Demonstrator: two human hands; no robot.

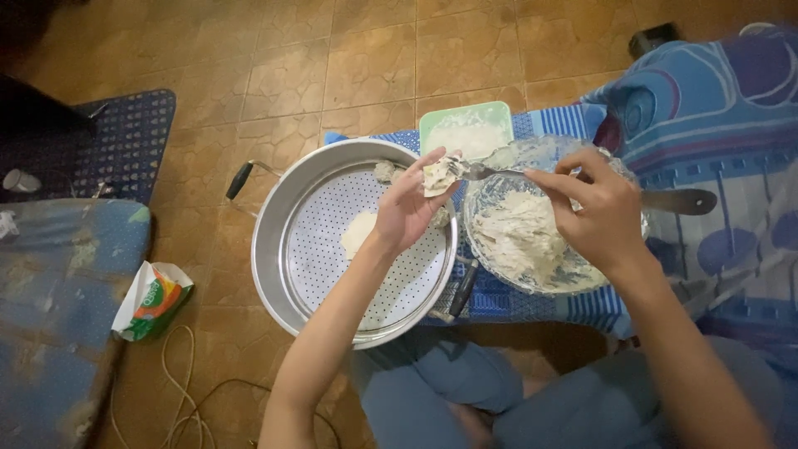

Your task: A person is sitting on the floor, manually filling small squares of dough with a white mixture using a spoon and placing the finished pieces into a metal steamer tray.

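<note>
My left hand (407, 208) is cupped over a round metal steamer tray (283, 241) and holds a thin dough wrapper (438, 176) with pale filling on it. My right hand (594, 208) grips a metal spoon (482, 172) whose tip rests on that wrapper. Below the spoon stands a clear glass bowl (582, 278) of pale minced filling (519, 237). Two or three shaped dumplings (384, 172) lie at the tray's far rim, and a flat pale piece (357, 231) lies on its perforated floor.
A green container (465, 129) of white wrappers stands behind the bowl on a blue patterned cloth (540, 308). A black-handled utensil (682, 200) sticks out right of the bowl. A crumpled green-orange packet (154, 299) and a cord (179, 374) lie on the tiled floor; a worn blue cushion (58, 316) sits left.
</note>
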